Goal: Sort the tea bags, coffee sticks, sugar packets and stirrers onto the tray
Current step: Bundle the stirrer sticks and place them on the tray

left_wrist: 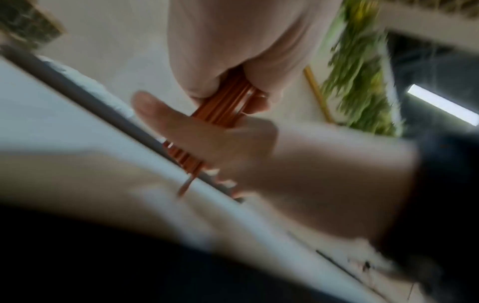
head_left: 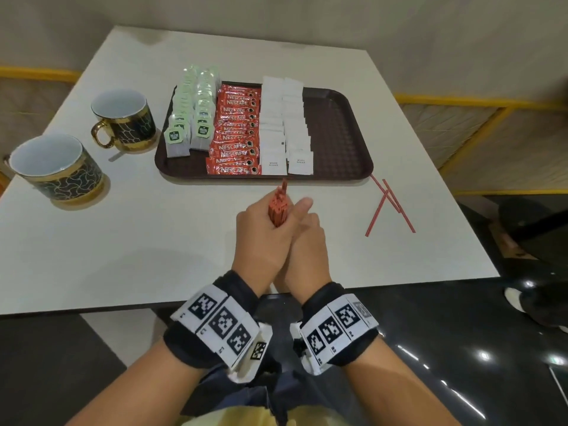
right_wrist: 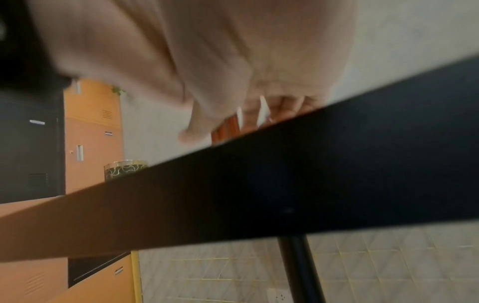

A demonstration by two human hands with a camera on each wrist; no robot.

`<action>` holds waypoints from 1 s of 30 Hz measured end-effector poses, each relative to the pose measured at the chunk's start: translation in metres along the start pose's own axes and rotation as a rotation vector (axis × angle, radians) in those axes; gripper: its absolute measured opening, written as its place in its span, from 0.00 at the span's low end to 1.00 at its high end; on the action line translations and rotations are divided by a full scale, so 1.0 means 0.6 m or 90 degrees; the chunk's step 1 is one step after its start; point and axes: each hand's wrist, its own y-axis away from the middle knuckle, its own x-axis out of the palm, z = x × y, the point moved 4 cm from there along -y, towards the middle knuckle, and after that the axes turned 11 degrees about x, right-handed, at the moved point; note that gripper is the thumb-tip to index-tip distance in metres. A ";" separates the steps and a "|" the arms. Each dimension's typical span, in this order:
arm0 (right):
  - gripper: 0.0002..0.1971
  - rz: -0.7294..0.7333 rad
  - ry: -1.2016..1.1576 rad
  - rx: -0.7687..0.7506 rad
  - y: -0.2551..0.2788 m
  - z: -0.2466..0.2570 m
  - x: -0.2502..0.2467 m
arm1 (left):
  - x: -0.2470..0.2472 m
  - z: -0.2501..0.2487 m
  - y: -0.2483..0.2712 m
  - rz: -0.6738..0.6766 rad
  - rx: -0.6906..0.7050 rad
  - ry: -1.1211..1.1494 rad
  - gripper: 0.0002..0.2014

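Observation:
Both hands meet over the table just in front of the tray and grip one bundle of red stirrers (head_left: 279, 207), which stands upright with its tips above the fists. My left hand (head_left: 270, 222) wraps it from the left and my right hand (head_left: 302, 219) from the right, thumb raised. The left wrist view shows the bundle (left_wrist: 225, 106) between curled fingers. On the brown tray (head_left: 335, 130) lie rows of tea bags (head_left: 190, 118), red coffee sticks (head_left: 236, 133) and white sugar packets (head_left: 285, 124). Loose stirrers (head_left: 390, 201) lie on the table at the right.
Two black-and-gold cups (head_left: 126, 118) (head_left: 58, 167) stand on the white table left of the tray. The tray's right third is bare. The table's near edge (head_left: 215, 305) runs just behind my wrists, and a dark glossy floor lies to the right.

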 end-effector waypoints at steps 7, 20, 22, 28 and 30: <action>0.29 0.012 -0.026 0.073 -0.012 -0.075 -0.150 | -0.016 0.023 0.001 -0.056 0.007 0.041 0.28; 0.11 -0.044 0.278 0.346 -0.192 -0.163 -0.212 | 0.011 0.035 0.016 -0.006 -0.046 0.017 0.20; 0.09 -0.047 0.287 0.352 -0.185 -0.163 -0.210 | 0.012 0.037 0.020 -0.006 -0.051 0.013 0.19; 0.09 0.015 0.345 0.338 -0.165 -0.146 -0.199 | 0.024 0.041 0.016 0.015 -0.070 0.005 0.19; 0.11 0.026 0.355 0.337 -0.160 -0.142 -0.196 | 0.030 0.044 0.013 0.035 -0.074 -0.005 0.22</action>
